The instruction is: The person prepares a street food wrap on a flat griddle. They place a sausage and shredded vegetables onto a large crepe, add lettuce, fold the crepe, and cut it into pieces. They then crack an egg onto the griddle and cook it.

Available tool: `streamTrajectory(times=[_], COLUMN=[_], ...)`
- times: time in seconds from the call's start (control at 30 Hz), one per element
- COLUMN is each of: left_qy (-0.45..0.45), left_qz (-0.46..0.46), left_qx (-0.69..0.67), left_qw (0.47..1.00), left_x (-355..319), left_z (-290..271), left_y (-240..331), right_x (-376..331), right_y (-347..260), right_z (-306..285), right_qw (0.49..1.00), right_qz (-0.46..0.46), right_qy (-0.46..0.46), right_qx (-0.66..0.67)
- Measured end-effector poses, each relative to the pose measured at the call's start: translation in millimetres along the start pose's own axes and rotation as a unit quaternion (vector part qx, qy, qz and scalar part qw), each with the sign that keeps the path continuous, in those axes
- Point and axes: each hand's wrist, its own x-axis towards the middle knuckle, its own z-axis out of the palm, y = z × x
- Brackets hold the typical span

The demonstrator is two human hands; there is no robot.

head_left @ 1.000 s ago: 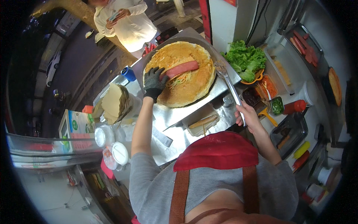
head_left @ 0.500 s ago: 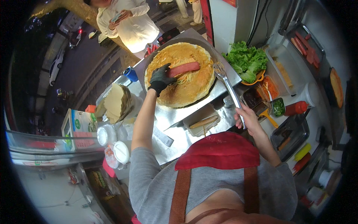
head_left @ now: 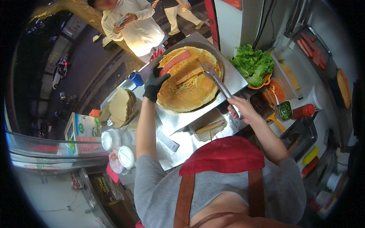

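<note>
A large golden pancake lies on the round griddle. On it are a flat pink sausage strip, a long tan strip and pale shredded strands. My left hand, in a dark glove, is at the pancake's left edge. Its thumb lies over the top and its fingers are partly hidden at the rim, closed on the edge. Bare, my right hand grips metal tongs, whose tips touch the pancake's right part beside the tan strip.
Lettuce fills an orange basket at right, near sauce tubs, chopped greens and a red bottle. A tray sits in front of the griddle. Paper sleeves and a blue can stand left. A person stands beyond the counter.
My left hand has left the sausage and moved to the pancake's left edge. The sausage strip now lies farther up and left. The tongs have swung left onto the pancake.
</note>
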Motion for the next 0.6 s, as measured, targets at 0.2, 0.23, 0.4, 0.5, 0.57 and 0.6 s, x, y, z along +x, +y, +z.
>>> streamTrajectory(times=[0.2, 0.23, 0.4, 0.5, 0.57, 0.6], left_qy=[0.052, 0.057, 0.054, 0.045, 0.051, 0.049], left_qz=[-0.038, -0.039, -0.054, -0.067, -0.066, -0.064], left_qx=[0.032, 0.028, -0.017, -0.015, 0.013, 0.019], left_qw=[0.997, 0.997, 0.997, 0.997, 0.996, 0.997], left_x=[-23.1, -24.8, -26.5, -25.0, -23.9, -22.6], left_z=[-13.0, -15.3, -15.9, -9.2, -1.2, 5.8], left_y=[8.4, 4.5, -9.6, -7.7, -11.2, -9.7], right_x=[15.2, 15.8, -0.9, -14.8, -25.7, -32.1], right_y=[-4.4, -4.8, -13.1, -20.9, -28.4, -33.5], right_z=[6.9, 7.5, 4.5, -6.8, -11.0, -13.0], right_qw=[1.0, 0.999, 1.0, 0.998, 0.993, 0.99], right_qz=[0.003, 0.001, -0.028, -0.055, -0.089, -0.107], right_qy=[-0.029, -0.036, -0.008, 0.033, 0.064, 0.083], right_qx=[0.006, 0.003, 0.006, 0.025, 0.032, 0.035])
